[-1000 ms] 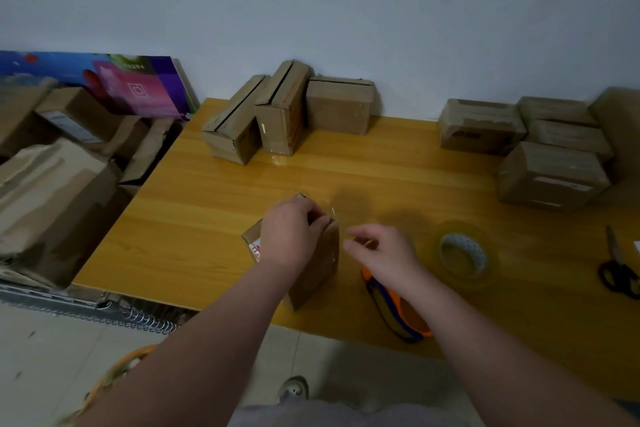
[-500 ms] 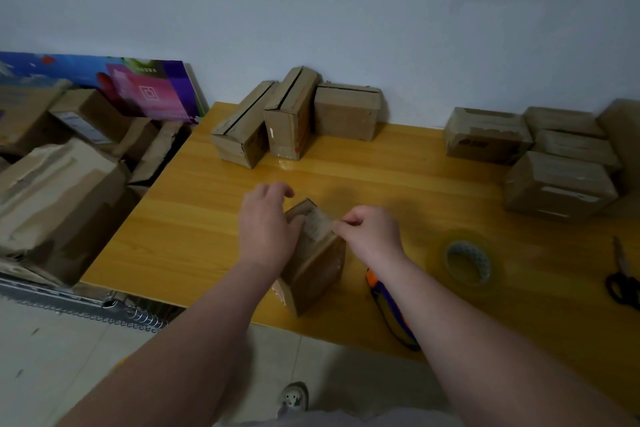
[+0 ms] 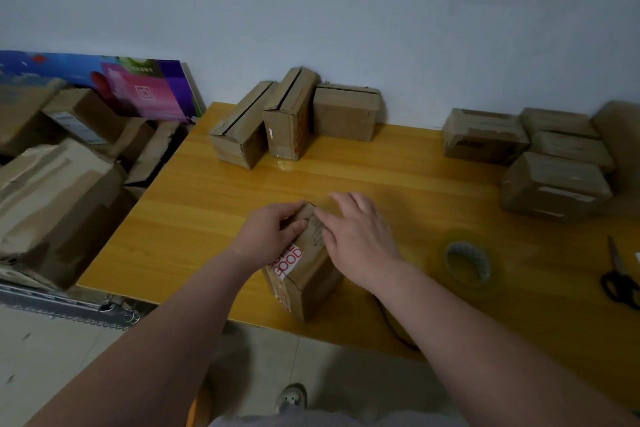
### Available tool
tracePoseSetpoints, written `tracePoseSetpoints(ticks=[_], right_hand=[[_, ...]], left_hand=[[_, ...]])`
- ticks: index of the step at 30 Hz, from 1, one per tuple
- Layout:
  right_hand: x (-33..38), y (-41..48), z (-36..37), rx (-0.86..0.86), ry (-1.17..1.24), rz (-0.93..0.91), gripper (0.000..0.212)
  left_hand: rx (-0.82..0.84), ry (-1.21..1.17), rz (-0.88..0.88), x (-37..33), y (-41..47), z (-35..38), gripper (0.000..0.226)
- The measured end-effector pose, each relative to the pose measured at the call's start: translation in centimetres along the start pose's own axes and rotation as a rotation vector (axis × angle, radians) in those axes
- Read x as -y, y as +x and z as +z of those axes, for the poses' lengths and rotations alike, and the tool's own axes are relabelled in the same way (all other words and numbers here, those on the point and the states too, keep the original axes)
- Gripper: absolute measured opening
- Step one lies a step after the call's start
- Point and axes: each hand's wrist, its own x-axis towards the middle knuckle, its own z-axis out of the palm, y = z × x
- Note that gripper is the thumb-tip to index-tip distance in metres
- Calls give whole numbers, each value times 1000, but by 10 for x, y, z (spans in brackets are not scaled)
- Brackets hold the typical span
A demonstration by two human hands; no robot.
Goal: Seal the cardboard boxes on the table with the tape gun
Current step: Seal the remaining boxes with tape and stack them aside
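Cardboard box (image 3: 309, 276) in grip of left hand (image 3: 266, 236); right hand (image 3: 360, 242) now flat-fingered on top.

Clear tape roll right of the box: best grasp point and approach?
Come from above with the right hand. The tape roll lies flat on the table, core open upward, so probably hook fingers into the core and pinch the near wall against the thumb.

hidden under right forearm (image 3: 450, 326): nearly whole tape gun (image 3: 393, 326) | covered by left hand (image 3: 266, 236) and right hand (image 3: 360, 239): top of near box (image 3: 311, 277), start of red print (image 3: 289, 262) | cut by right edge: scissors (image 3: 620, 282), far-right box (image 3: 621, 135)
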Motion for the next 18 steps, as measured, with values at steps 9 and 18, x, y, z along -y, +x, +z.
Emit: tracePoseSetpoints(ticks=[9,18], right_hand=[[2,4,6,15,-13,7,50],[2,2,12,-12,20,17,50]], left_hand=[[68,71,151,10,-2,3,47],[148,261,221,15,-6,0,55]])
